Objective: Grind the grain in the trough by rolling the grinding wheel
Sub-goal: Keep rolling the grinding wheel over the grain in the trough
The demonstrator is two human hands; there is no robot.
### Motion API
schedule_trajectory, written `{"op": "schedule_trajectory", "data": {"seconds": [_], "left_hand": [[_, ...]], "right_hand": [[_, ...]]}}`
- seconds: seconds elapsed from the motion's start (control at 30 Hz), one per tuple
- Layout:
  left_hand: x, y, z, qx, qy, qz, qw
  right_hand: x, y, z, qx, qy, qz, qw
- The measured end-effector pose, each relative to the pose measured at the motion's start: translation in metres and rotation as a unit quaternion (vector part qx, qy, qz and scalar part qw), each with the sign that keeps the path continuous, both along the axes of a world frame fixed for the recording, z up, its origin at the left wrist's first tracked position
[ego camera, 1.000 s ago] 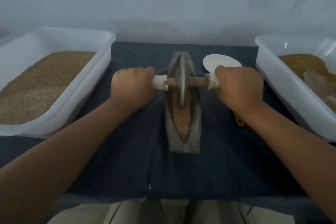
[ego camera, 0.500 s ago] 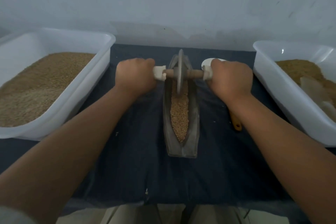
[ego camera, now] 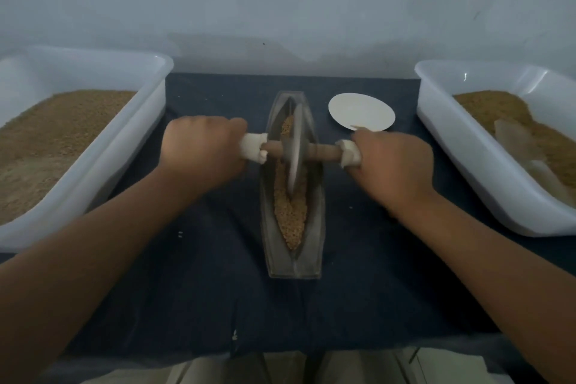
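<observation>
The left hand [ego camera: 202,146] and the right hand [ego camera: 392,162] each wrap their fingers tight round a white end of the wooden stick [ego camera: 324,151]. Between the two fists, the grinding wheel [ego camera: 294,150] stands on its edge in the trough [ego camera: 315,221]. Grain [ego camera: 288,212] lies under it and closer to the person than the fingers. To grind well, I think both hands should press down the same and roll straight. Then the wheel does not tip and no grain hops over the sides.

Left hand [ego camera: 202,146] and right hand [ego camera: 392,165] fisted — arms outstretched.
</observation>
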State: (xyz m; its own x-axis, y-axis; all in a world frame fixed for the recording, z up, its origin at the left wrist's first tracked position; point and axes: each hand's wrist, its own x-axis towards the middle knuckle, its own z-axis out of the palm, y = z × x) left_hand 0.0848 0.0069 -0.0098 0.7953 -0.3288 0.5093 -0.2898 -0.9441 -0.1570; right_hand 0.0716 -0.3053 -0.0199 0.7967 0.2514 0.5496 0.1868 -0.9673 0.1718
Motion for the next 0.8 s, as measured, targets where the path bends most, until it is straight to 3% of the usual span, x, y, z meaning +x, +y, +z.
{"op": "schedule_trajectory", "data": {"seconds": [0.2,0.53,0.8], "left_hand": [[0.052,-0.01,0.013,0.004,0.018,0.049,0.999],[-0.055,0.017,-0.008,-0.015,0.036,-0.012,0.999],[0.037,-0.009,0.01,-0.006,0.025,0.059,0.998]], "right_hand": [[0.059,0.017,0.011,0.02,-0.023,-0.018,0.999],[-0.035,-0.006,0.005,0.006,-0.006,0.054,0.998],[0.048,0.013,0.01,0.016,-0.045,0.004,0.999]]}}
